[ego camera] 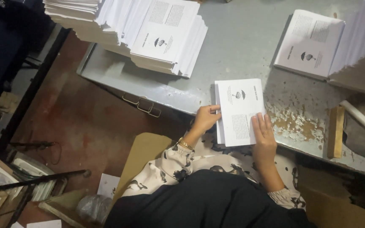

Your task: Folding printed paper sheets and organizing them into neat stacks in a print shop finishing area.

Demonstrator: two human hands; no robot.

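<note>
Head view of a grey metal bench point(241, 46) with worn, flaking paint near its front edge. The largest item is the tall stack of printed sheets point(148, 33) at the far left of the bench, fanned and slightly slumped; a second pile of printed sheets point(311, 44) lies at the far right, partly covered by a brown board point(360, 78). A wooden block point(336, 131) and a white cylinder point(360, 117) lie on the right side near the front edge, well apart from the hands.

At the front edge, overhanging it slightly, sits a small bundle of folded sheets point(239, 112) (white, printed with text and a small dark emblem). The left hand point(206, 119) rests against the bundle's left edge, fingers curled and touching the paper edges; whether it pinches them cannot be told. The right hand point(262, 135) lies flat on the lower right of the top sheet, fingers extended and close together, pressing down.

Handling, as judged: the bundle is light and flexible, its loose leaves likely to slide over one another and to crease if bent. A sound hold would be at the long edges, thumb above and fingers below, with the stack squared first; the overhang at the bench edge offers access to the underside.

Smallest: a gold bracelet point(186, 144) on the left wrist.
</note>
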